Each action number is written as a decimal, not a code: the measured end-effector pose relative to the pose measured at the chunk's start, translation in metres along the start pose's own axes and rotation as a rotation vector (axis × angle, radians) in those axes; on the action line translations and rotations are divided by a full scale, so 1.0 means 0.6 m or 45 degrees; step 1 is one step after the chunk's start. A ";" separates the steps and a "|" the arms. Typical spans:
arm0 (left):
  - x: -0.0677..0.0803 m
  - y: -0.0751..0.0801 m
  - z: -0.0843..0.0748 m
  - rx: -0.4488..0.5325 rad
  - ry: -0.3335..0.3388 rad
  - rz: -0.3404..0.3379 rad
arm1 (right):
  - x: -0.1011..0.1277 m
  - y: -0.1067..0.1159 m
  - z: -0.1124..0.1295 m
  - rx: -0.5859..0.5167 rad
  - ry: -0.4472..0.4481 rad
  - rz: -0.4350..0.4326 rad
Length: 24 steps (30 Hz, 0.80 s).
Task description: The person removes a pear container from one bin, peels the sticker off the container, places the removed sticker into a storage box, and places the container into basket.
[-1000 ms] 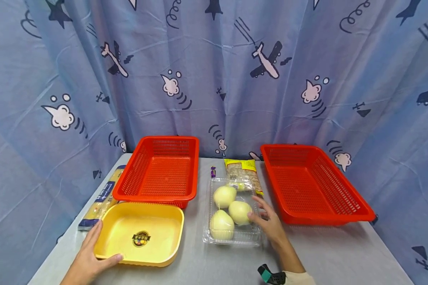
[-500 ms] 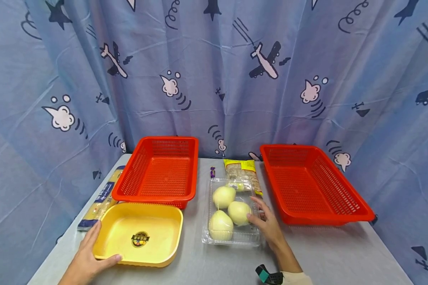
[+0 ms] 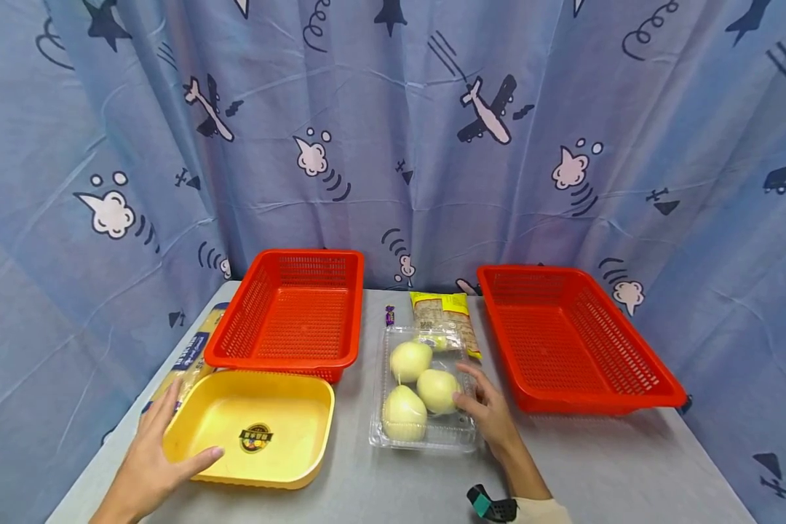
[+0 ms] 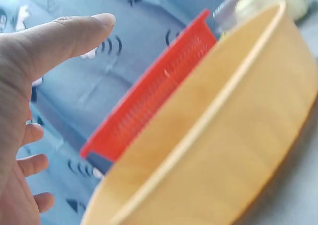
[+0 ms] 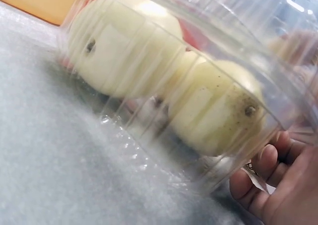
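Note:
On the left, a shallow yellow plastic basin (image 3: 295, 429) with a round dark label stands on the table. My left hand (image 3: 143, 460) is at its left side, thumb and fingers spread; the left wrist view shows the hand apart from the basin's rim (image 4: 198, 125). A clear plastic box (image 3: 447, 435) with three pale yellow-green pears (image 3: 405, 413) inside is at the middle. My right hand (image 3: 498, 422) grips its right side. In the right wrist view curled fingers (image 5: 268, 158) lie at the box's lower edge, against its ribbed wall.
Two red perforated baskets stand at the back, one left (image 3: 314, 320) and one right (image 3: 550, 349). A long yellow-and-blue packet (image 3: 193, 353) lies by the left basket. Behind the box are a yellow-topped bag (image 3: 442, 306) and a small purple-wrapped candy (image 3: 389, 315). A curtain (image 3: 393, 182) hangs behind.
My left hand has let go of the yellow basin's left rim and moved slightly left, fingers spreading. The right hand stays at the clear box, which has hardly moved.

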<state>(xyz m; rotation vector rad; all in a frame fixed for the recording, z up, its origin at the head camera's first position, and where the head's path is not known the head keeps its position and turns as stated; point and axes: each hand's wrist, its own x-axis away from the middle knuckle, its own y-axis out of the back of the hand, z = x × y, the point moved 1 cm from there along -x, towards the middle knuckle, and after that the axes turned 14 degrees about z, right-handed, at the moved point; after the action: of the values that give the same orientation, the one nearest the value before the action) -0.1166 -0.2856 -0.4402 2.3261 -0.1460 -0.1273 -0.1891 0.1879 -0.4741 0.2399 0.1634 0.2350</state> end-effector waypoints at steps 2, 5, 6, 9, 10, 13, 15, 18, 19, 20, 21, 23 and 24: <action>-0.002 0.000 -0.015 0.012 -0.019 -0.022 | -0.001 0.000 -0.001 -0.010 -0.013 -0.003; -0.003 -0.003 -0.040 0.040 -0.063 -0.048 | -0.003 0.000 -0.002 -0.015 -0.008 -0.010; -0.003 -0.005 -0.049 0.057 -0.081 -0.057 | -0.003 0.000 -0.002 -0.015 -0.004 -0.012; -0.005 -0.010 -0.072 0.102 -0.147 -0.092 | -0.001 -0.001 -0.002 -0.009 0.006 -0.011; -0.005 -0.012 -0.079 0.121 -0.172 -0.113 | -0.001 -0.001 -0.002 -0.006 0.007 -0.012; -0.008 -0.018 -0.099 0.154 -0.255 -0.201 | 0.000 -0.001 -0.001 -0.002 0.000 -0.012; -0.012 -0.022 -0.108 0.165 -0.329 -0.267 | 0.001 -0.001 -0.001 -0.001 -0.012 -0.014; -0.022 -0.030 -0.116 0.193 -0.458 -0.328 | 0.001 -0.002 0.000 0.000 -0.029 -0.021; -0.025 -0.033 -0.117 0.210 -0.504 -0.337 | 0.001 -0.002 0.000 -0.001 -0.033 -0.021; -0.028 -0.037 -0.118 0.235 -0.541 -0.339 | 0.001 -0.002 0.001 -0.004 -0.035 -0.021; -0.031 -0.040 -0.120 0.249 -0.574 -0.340 | 0.001 -0.002 0.001 -0.006 -0.035 -0.021; -0.038 -0.048 -0.122 0.268 -0.610 -0.345 | 0.002 -0.002 0.001 -0.008 -0.035 -0.020; -0.040 -0.051 -0.125 0.273 -0.623 -0.341 | 0.002 -0.002 0.002 -0.009 -0.036 -0.020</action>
<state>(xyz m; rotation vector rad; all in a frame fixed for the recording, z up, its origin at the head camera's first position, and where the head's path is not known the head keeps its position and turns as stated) -0.1282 -0.2076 -0.4102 2.4751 -0.0921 -0.8535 -0.1875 0.1867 -0.4736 0.2349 0.1366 0.2168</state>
